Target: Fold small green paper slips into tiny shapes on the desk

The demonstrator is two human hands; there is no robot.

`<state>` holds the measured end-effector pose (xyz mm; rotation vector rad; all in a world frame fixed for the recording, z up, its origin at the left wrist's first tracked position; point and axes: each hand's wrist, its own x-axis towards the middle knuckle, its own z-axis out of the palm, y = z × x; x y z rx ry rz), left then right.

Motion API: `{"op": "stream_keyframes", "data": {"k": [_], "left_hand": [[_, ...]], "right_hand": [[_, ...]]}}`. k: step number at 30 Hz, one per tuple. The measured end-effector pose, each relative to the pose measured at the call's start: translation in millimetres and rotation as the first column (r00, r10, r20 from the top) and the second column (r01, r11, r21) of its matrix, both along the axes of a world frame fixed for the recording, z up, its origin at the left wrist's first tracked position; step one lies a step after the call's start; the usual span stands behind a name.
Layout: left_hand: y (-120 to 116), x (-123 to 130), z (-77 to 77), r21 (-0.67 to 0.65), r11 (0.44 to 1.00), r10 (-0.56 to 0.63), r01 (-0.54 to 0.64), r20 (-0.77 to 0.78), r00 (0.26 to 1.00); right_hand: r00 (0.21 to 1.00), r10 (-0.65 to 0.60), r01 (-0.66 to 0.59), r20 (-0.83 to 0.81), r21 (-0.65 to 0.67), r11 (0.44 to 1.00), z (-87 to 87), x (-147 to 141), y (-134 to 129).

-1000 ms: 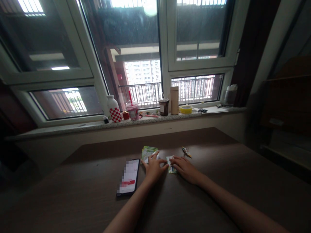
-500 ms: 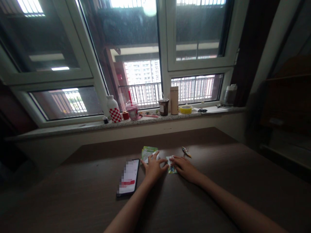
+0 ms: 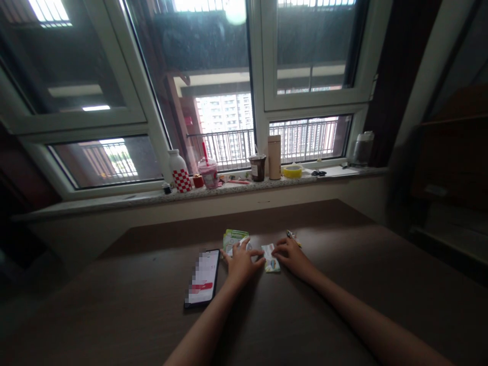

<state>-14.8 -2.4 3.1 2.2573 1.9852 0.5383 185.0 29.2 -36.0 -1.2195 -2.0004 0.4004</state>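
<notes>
On the dark table lies a small whitish paper piece with a green and blue print (image 3: 271, 263); whether it is a card or a packet I cannot tell. My left hand (image 3: 242, 263) rests to its left with the fingers spread, one fingertip at the paper's left edge. My right hand (image 3: 293, 258) is at the right side, fingers bent and slightly apart, tips at the paper's right edge. Green-and-white cards or packets (image 3: 233, 237) lie behind my left hand, partly hidden by its fingers. A small crumpled colourful wrapper (image 3: 291, 235) shows just behind my right hand, partly covered.
Left of my left forearm a phone (image 3: 203, 279) lies face up on the table (image 3: 125, 284). Along the windowsill (image 3: 145, 199) stand a checkered bottle (image 3: 180, 173), a pink drink cup (image 3: 209, 174), a dark drink cup (image 3: 257, 169), a beige flask (image 3: 274, 158) and yellow tape (image 3: 292, 172).
My right hand has shifted a little to the right and back, uncovering more of the small paper and partly covering the wrapper. My left hand stays nearly in place.
</notes>
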Motion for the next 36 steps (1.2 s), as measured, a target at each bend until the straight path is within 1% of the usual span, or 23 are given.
{"op": "stream_keyframes", "data": {"k": [7,17,25,28,36], "left_hand": [[0,1,1.7,-0.026,1.000,0.017,-0.017,-0.008,1.000],[-1,0,0.6,-0.029,0.999,0.018,-0.018,-0.003,1.000],[-1,0,0.7,-0.038,0.999,0.016,-0.015,0.017,1.000],[-1,1,1.2,-0.043,0.999,0.020,-0.020,0.005,1.000],[-3,1,3.5,-0.052,0.998,0.032,-0.033,-0.009,0.999]], "right_hand": [[0.996,-0.054,0.053,0.065,0.011,0.999,-0.7,-1,-2],[0.996,-0.090,0.090,-0.001,-0.024,0.996,-3.9,1,1],[0.991,-0.110,0.113,0.079,-0.038,0.993,-2.1,1,2],[0.990,-0.089,0.096,0.105,-0.064,0.993,-0.3,4,2],[0.986,0.021,-0.001,0.166,-0.122,0.993,3.7,14,-1]]}}
